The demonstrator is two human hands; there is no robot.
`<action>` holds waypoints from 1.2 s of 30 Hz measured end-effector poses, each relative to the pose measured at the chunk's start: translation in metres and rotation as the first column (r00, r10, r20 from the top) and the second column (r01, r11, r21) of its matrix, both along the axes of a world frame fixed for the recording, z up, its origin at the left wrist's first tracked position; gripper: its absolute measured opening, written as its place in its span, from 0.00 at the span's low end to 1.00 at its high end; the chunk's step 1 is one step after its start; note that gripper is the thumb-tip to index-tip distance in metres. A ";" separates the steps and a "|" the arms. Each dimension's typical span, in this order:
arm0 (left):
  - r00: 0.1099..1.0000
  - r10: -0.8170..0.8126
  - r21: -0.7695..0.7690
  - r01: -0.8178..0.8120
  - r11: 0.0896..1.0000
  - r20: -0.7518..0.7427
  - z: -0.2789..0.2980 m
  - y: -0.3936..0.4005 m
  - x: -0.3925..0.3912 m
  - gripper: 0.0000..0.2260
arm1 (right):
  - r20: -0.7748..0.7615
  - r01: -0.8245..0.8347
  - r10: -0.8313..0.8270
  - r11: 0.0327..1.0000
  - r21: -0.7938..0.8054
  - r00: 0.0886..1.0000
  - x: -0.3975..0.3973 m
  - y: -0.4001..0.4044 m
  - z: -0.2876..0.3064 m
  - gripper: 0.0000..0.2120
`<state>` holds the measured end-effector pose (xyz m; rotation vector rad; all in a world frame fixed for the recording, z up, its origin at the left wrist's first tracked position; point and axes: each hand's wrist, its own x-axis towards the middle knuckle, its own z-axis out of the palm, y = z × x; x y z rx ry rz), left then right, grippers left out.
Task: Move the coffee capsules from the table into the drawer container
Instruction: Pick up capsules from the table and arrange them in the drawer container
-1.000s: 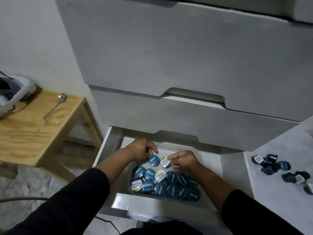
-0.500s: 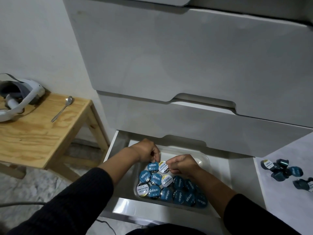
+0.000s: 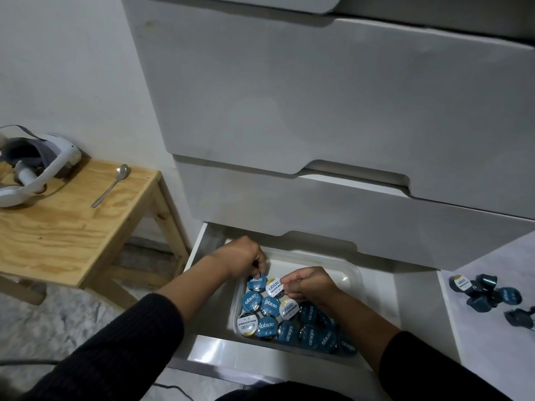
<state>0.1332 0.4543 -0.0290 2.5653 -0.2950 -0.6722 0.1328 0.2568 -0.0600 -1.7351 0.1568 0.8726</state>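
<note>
Coffee capsules (image 3: 289, 319) stand in rows inside a clear plastic container (image 3: 351, 273), lids up, most of them blue and three white. The left hand (image 3: 241, 257) has its fingers curled down, and the fingertips (image 3: 257, 272) pinch the far edge of a blue capsule (image 3: 257, 281) at the far left corner of the rows. The right hand (image 3: 307, 283) is just beside it on the right; its thumb and fingers are curled and pinch the right edge of a white capsule (image 3: 273, 286), which is tilted a little. These two capsules touch each other. Both forearms come from the near side, with black sleeves (image 3: 121, 354) pushed up from the wrists.

The container lies in the open bottom drawer (image 3: 199, 250) of a white drawer unit (image 3: 289, 111). The far right part of the container has no capsules in it.

More capsules (image 3: 486, 292) lie in a loose heap on a pale table (image 3: 492, 342) at the right, well apart from the drawer; some of them lie on their sides.

At the left stands a wooden side table (image 3: 58, 233). On it a metal spoon (image 3: 111, 185) lies near the far right corner, and a white headset (image 3: 34, 169) rests at the far left edge, partly out of view. A dark cable (image 3: 26, 362) runs on the floor at the near left.
</note>
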 end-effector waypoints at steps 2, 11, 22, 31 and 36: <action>1.000 -0.004 0.020 0.004 1.000 0.004 0.000 -0.001 -0.001 0.07 | 0.009 -0.001 0.001 1.000 -0.005 1.000 0.000 0.000 0.000 0.05; 0.998 0.006 0.038 -0.009 0.999 0.057 0.004 -0.001 -0.009 0.06 | 0.051 -0.057 0.060 0.997 -0.055 0.997 -0.003 0.003 0.002 0.08; 0.978 0.104 0.163 -0.133 0.978 0.179 0.015 -0.015 -0.036 0.12 | 0.419 -0.233 0.420 0.873 -0.428 0.805 -0.021 0.005 0.025 0.16; 0.891 0.285 0.117 -0.344 0.932 0.352 0.026 -0.059 -0.076 0.17 | 0.715 0.117 0.583 0.738 -0.665 0.385 -0.051 0.003 0.040 0.21; 0.808 0.410 0.012 -0.457 0.889 0.422 0.036 -0.082 -0.097 0.21 | 0.822 0.274 0.532 0.775 -0.570 0.203 -0.062 -0.017 0.040 0.16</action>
